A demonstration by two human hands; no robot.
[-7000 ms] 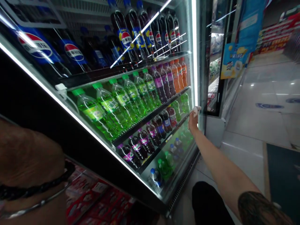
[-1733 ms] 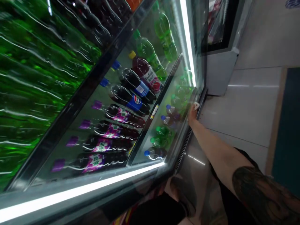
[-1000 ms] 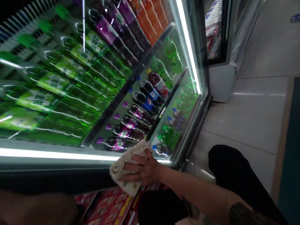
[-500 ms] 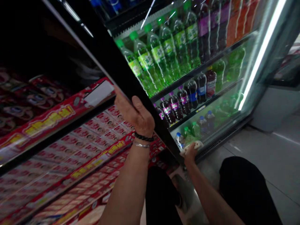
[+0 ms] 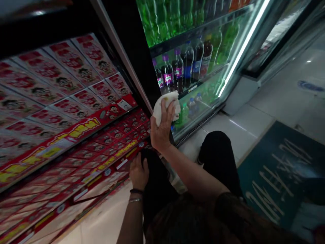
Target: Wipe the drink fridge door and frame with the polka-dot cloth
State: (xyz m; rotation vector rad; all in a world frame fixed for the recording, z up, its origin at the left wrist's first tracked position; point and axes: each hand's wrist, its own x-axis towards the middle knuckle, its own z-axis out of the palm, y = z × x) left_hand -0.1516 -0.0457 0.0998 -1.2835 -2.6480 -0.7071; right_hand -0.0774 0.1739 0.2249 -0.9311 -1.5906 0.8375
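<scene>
My right hand (image 5: 161,130) grips a crumpled white cloth (image 5: 165,105) and presses it against the dark frame (image 5: 132,64) at the left edge of the glass cooler door (image 5: 200,88). My left hand (image 5: 138,173) rests low on my dark-trousered knee (image 5: 157,183), wearing a black bead bracelet and a metal bangle; its fingers are curled and hold nothing. Behind the glass stand green, purple-labelled and dark soda bottles (image 5: 177,69) on lit shelves.
To the left, shelves hold rows of red packaged boxes (image 5: 76,101) with yellow price strips. A white tiled floor (image 5: 274,101) lies to the right with a dark green mat (image 5: 279,169) bearing white lettering. Another cooler (image 5: 276,37) stands further right.
My right hand with the cloth has come up from the bottom of the door to its left frame. My left hand let go of the frame and dropped to my knee.
</scene>
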